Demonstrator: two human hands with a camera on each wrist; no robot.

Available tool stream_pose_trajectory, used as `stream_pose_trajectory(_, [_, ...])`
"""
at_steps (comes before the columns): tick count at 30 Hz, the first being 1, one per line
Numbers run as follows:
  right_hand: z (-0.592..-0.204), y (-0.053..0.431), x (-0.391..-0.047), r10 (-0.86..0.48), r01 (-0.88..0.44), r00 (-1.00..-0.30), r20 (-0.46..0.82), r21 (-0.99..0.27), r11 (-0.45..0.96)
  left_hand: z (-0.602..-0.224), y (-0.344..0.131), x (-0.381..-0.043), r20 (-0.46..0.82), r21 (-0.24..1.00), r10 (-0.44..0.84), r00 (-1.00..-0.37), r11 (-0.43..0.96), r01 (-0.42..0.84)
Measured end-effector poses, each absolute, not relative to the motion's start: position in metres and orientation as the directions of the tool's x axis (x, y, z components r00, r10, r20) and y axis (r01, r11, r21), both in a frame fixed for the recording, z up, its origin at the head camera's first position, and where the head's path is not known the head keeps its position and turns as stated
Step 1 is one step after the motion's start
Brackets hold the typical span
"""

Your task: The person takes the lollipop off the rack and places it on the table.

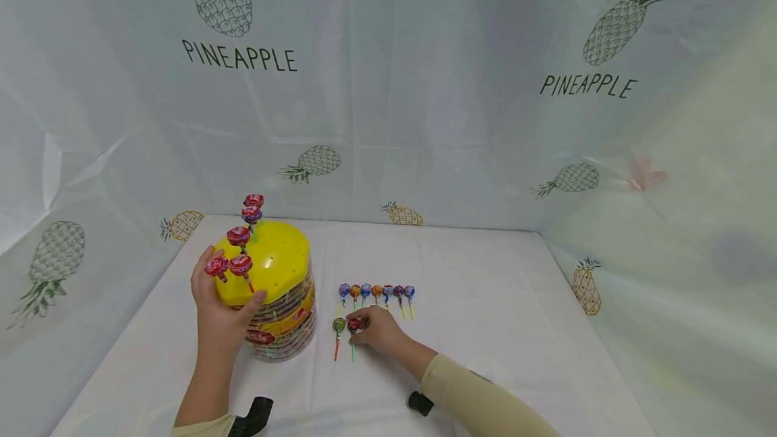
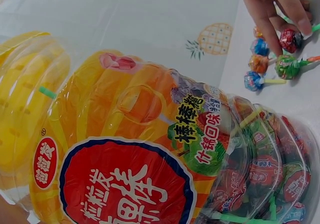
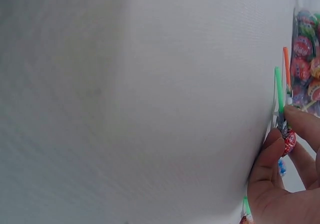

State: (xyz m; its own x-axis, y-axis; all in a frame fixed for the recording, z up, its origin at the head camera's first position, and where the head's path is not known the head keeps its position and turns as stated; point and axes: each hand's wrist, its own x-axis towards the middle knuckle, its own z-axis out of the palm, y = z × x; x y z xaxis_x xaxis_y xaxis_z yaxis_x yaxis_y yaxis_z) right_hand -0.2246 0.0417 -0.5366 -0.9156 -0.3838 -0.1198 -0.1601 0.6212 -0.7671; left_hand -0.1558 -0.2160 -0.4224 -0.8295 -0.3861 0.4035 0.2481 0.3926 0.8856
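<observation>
A clear ribbed jar of lollipops [image 1: 281,339] with a yellow lid [image 1: 282,255] stands on the left of the table. My left hand [image 1: 216,319] grips the jar near its top, thumb at the front and fingers round the far left side. Several red-wrapped lollipops [image 1: 239,236] stick up from holes along the lid's left side. To the right of the jar, my right hand [image 1: 381,330] pinches a red lollipop [image 3: 290,142] with a green stick between thumb and fingers, low at the tabletop. Beside it lies a green-wrapped lollipop [image 1: 338,324] with a red-orange stick.
Behind the right hand, several blue, orange and purple lollipops [image 1: 365,290] lie in a row, sticks toward me. A white cloth covers the table [image 1: 485,329]. A pale curtain [image 1: 437,120] printed with pineapples hangs at the back and sides.
</observation>
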Motion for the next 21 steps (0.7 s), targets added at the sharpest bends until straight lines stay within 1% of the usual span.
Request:
stream_pose_trajectory(7, [-0.535, 0.043, -0.223, -0.383, -0.174, -0.917, -0.11, -0.755, 0.632, -0.423, -0.216, -0.156, 0.399, 0.889, -0.387, -0.832, 0.387, 0.246])
stream_pose_trajectory(14, [-0.525, 0.047, -0.222, -0.364, -0.148, -0.923, -0.122, -0.763, 0.63, -0.423, -0.216, -0.155, 0.402, 0.884, -0.388, -0.83, 0.4, 0.242])
stream_pose_trajectory(18, [-0.507, 0.049, -0.226, -0.348, -0.139, -0.931, -0.106, -0.782, 0.608, -0.422, -0.216, -0.156, 0.409, 0.882, -0.385, -0.827, 0.401, 0.25])
stream_pose_trajectory(21, [-0.487, 0.048, -0.23, -0.349, -0.158, -0.936, -0.05, -0.826, 0.541, -0.423, -0.216, -0.156, 0.414, 0.88, -0.384, -0.825, 0.401, 0.255])
